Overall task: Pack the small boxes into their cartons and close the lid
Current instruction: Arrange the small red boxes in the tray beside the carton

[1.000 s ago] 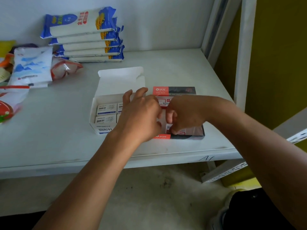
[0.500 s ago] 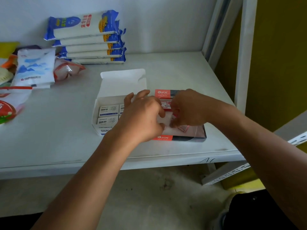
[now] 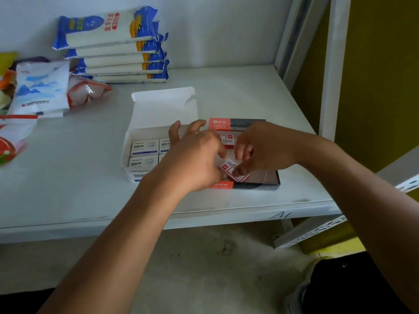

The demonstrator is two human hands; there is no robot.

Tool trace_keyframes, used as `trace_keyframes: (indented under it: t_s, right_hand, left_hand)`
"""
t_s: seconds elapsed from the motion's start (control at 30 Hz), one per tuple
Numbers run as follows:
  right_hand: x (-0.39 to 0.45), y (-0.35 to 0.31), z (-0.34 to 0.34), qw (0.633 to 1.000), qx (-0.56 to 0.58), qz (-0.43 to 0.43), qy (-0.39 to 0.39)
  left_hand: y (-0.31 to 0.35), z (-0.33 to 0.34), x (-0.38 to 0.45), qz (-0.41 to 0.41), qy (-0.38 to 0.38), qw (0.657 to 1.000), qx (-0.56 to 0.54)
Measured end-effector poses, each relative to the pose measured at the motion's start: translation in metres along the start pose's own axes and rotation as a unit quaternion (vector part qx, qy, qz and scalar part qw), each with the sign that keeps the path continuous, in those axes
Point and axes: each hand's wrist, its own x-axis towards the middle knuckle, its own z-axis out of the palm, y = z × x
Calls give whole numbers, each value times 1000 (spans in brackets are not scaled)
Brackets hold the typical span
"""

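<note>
Head view: small red-white box point(image 3: 233, 172), light, stiff card; right hand point(image 3: 260, 150) grip pinching its edges, tilted over dark carton point(image 3: 256, 182); left hand point(image 3: 195, 159) grip state unclear.

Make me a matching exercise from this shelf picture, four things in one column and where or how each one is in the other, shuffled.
Things:
1. white carton
2. red and dark carton
3. small red and white box
4. stack of blue and white packets

Places or states:
A. against the back wall, far left
B. tilted, at the right hand's fingertips
C. lid flap standing open, small white boxes inside
D. at the shelf's front edge, right of the other carton

Pairs: 1-C, 2-D, 3-B, 4-A
</note>
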Motion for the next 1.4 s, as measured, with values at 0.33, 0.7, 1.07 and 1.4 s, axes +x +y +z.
trace_keyframes:
  t_s: [0.33,0.7,1.07,1.4]
  right_hand:
    - [-1,-19,5,997,-51,53,29]
    - [-21,-3,-21,992,-97,50,-70]
    - [-4,10,-6,987,-127,78,67]
    - [0,16,0,977,-183,65,87]
  left_hand:
    - [3,2,1,-6,27,998,48]
    - [4,0,0,-9,10,999,44]
    - [4,1,-2,0,9,999,44]
    - [4,3,-1,4,14,999,44]
